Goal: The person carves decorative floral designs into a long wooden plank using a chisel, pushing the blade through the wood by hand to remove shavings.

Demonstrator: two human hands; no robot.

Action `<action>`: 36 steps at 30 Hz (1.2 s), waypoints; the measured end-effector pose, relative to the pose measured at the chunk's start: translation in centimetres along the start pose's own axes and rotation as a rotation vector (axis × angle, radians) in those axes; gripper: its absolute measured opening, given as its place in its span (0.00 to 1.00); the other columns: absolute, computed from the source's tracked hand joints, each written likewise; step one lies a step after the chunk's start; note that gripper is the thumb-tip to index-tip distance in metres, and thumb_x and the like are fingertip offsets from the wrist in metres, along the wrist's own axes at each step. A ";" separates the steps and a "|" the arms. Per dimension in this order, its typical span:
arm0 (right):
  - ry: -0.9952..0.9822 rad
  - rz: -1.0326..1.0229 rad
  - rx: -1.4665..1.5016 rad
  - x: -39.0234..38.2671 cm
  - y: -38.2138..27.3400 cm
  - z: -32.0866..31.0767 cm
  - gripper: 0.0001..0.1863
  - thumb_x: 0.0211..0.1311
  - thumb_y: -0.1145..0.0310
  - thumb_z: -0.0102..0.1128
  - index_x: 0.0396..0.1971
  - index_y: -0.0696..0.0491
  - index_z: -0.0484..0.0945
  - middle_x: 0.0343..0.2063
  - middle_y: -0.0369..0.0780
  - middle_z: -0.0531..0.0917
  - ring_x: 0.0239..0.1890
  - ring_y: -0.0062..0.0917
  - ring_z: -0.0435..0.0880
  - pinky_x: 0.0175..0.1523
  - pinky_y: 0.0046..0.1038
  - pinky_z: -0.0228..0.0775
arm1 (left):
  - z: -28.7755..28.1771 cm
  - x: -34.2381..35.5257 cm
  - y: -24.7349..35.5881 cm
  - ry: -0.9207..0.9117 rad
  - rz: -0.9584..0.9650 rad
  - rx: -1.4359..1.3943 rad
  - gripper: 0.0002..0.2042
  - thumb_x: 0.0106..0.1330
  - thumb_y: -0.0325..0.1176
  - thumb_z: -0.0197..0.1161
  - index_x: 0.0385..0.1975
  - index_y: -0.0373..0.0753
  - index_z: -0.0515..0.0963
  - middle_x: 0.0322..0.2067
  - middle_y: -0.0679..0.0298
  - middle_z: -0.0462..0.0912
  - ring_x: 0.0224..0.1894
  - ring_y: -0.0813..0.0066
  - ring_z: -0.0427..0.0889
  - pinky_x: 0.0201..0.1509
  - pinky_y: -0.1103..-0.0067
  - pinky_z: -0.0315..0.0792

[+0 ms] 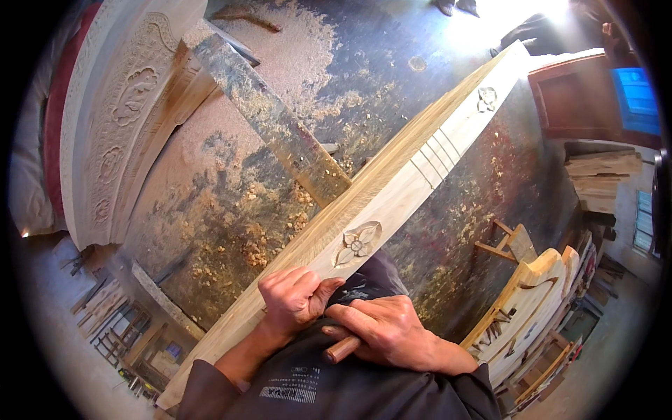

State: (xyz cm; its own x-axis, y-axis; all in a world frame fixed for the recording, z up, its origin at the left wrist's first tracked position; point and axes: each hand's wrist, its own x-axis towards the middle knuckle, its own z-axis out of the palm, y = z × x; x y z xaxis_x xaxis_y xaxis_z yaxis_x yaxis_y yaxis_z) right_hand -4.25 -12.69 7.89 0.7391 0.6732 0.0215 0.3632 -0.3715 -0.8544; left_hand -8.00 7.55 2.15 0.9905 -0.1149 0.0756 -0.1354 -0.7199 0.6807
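A long pale wooden beam (pixel 392 185) runs from lower left to upper right, carved with a four-petalled flower (pixel 358 244), several cut lines across it and a second flower (pixel 486 99) at its far end. My left hand (pixel 294 297) rests closed on the beam's near part, fingers curled and thumb pointing toward the right hand; what it grips, if anything, is hidden. Just to its right, my right hand (pixel 385 327) is wrapped round a tool with a brown wooden handle (pixel 343 348), which sticks out toward my body. The tool's working end is hidden.
A dusty board (pixel 280 122) meets the beam from the upper left. Behind it lie sawdust and shavings (pixel 255 252) on the floor. A large carved panel (pixel 115 126) stands at left. At right, several small tools (pixel 495 325) lie on pale wood near a small wooden stand (pixel 511 243).
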 end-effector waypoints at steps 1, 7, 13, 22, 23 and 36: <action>0.007 0.010 0.002 0.1 -0.2 -0.2 0.18 0.60 0.57 0.78 0.41 0.52 0.84 0.19 0.34 0.76 0.18 0.27 0.81 0.23 0.31 0.71 | 0.1 -0.2 -0.2 0.014 -0.003 -0.012 0.22 0.63 0.41 0.78 0.17 0.43 0.69 0.15 0.65 0.70 0.16 0.62 0.72 0.21 0.67 0.64; 0.007 0.012 0.018 0.3 -0.2 0.0 0.13 0.64 0.60 0.74 0.38 0.52 0.81 0.19 0.34 0.72 0.17 0.26 0.79 0.22 0.30 0.71 | 0.9 -0.5 -0.9 0.067 0.054 -0.065 0.23 0.63 0.38 0.79 0.17 0.43 0.67 0.15 0.64 0.68 0.16 0.62 0.71 0.20 0.68 0.62; 0.006 -0.004 0.039 0.3 -0.1 0.0 0.13 0.67 0.62 0.71 0.34 0.52 0.77 0.19 0.34 0.71 0.17 0.26 0.78 0.21 0.30 0.70 | 0.4 -0.1 -0.5 0.076 0.056 -0.066 0.20 0.63 0.36 0.79 0.19 0.43 0.71 0.16 0.65 0.69 0.16 0.62 0.71 0.20 0.68 0.64; 0.013 -0.001 0.026 0.1 -0.5 0.3 0.16 0.64 0.58 0.75 0.39 0.53 0.81 0.19 0.34 0.74 0.18 0.29 0.80 0.22 0.31 0.71 | 0.9 -0.4 -1.0 0.057 0.155 0.006 0.17 0.62 0.36 0.80 0.22 0.43 0.75 0.18 0.66 0.71 0.18 0.64 0.72 0.21 0.69 0.65; 0.025 0.001 0.027 0.1 -0.6 0.4 0.18 0.63 0.56 0.76 0.42 0.53 0.83 0.18 0.34 0.74 0.17 0.30 0.80 0.22 0.32 0.71 | 1.0 -0.5 -1.0 0.052 0.171 0.015 0.15 0.61 0.37 0.80 0.24 0.43 0.77 0.18 0.66 0.71 0.18 0.65 0.73 0.22 0.69 0.65; 0.036 -0.004 0.008 -1.2 -1.3 0.7 0.15 0.63 0.61 0.77 0.41 0.53 0.83 0.19 0.35 0.77 0.19 0.30 0.81 0.23 0.32 0.72 | 1.3 -0.1 -0.2 -0.154 0.319 0.263 0.20 0.65 0.42 0.72 0.56 0.47 0.86 0.24 0.69 0.71 0.26 0.70 0.75 0.30 0.72 0.70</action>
State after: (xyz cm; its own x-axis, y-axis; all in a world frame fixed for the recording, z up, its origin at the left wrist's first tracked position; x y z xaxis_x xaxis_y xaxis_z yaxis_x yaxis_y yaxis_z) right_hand -6.03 -12.59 8.66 0.7577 0.6511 0.0435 0.3618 -0.3636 -0.8584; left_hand -8.07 6.81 1.06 0.8860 -0.4455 0.1290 -0.4547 -0.7795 0.4309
